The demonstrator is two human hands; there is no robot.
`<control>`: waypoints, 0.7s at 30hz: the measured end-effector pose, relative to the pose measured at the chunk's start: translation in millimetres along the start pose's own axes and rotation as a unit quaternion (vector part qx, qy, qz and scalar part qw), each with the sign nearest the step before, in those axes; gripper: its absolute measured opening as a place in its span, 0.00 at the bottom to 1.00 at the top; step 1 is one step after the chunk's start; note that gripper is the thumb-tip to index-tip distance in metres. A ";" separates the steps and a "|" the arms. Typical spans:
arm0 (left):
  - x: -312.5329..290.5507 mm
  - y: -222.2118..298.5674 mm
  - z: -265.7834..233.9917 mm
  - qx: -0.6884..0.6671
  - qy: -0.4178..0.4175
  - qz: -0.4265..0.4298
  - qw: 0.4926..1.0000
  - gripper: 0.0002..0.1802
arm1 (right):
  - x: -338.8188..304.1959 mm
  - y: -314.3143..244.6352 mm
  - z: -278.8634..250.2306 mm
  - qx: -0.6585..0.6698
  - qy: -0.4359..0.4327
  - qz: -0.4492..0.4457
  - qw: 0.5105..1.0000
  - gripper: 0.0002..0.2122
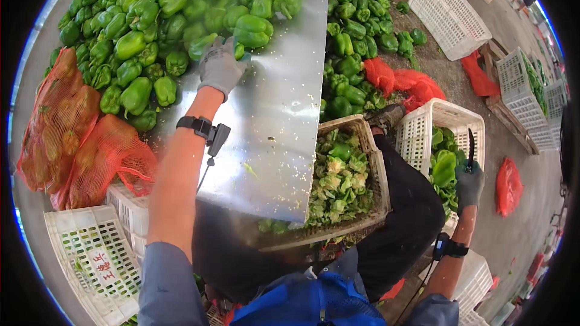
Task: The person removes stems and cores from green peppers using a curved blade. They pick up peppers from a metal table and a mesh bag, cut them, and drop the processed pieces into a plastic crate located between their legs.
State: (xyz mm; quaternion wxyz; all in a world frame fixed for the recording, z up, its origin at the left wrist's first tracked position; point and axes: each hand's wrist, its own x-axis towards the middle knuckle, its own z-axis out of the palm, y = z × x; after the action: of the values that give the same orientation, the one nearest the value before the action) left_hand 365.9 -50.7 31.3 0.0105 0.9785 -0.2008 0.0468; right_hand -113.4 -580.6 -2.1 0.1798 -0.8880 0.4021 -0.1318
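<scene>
A: While the head view looked down, where was the left hand?

B: Gloved grey, reaching up the steel table, fingers curled onto a green pepper at the edge of the pepper heap. Grip looked closed around it, though the glove hid the fingertips.

A: And the right hand?

B: Dark glove, fist shut on a knife, blade pointing up, held over a white crate holding green peppers.

A: Packages nearby?

B: Two orange mesh sacks, full and lumpy, lay at the table's left edge, just beside the heap. Below them stood a white slatted crate with a white rectangular label in red characters. A wicker basket of cut pepper scraps sat against the table's right edge, between the table and the white crate.

A: Farther out?

B: Loose red mesh bags beside a second pile of peppers on the ground; one more red bag lay right of the knife hand. Empty white crates stood upper right, well apart.
</scene>
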 end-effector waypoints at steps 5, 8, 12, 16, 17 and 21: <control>-48.4 -20.1 7.5 -0.393 0.041 -0.097 0.913 0.35 | -49.5 -125.2 9.0 0.404 -0.065 0.121 0.905 0.12; -117.3 10.9 15.4 -0.801 0.035 -0.210 0.560 0.19 | -107.5 -216.4 8.2 0.459 -0.161 0.029 0.873 0.14; -202.5 51.4 15.0 -0.810 0.082 -0.109 0.570 0.19 | -176.9 -286.4 19.3 0.443 -0.328 0.069 0.832 0.14; -262.9 87.6 4.5 -0.643 0.095 -0.035 0.759 0.16 | -236.9 -300.4 57.8 0.435 -0.268 -0.109 0.853 0.10; -277.8 93.7 1.3 -0.566 0.120 -0.011 0.816 0.16 | -243.6 -301.4 59.9 0.412 -0.251 -0.171 0.859 0.09; -306.1 114.9 -17.3 -0.798 0.033 -0.106 0.593 0.22 | -255.8 -297.5 56.6 0.368 -0.302 -0.176 0.862 0.08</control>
State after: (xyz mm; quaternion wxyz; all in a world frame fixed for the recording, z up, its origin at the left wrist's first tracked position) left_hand 39.1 -35.7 19.4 0.7982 0.5915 -0.0524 -0.1013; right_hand -57.7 -191.6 50.6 0.5800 -0.8095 0.0876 -0.0247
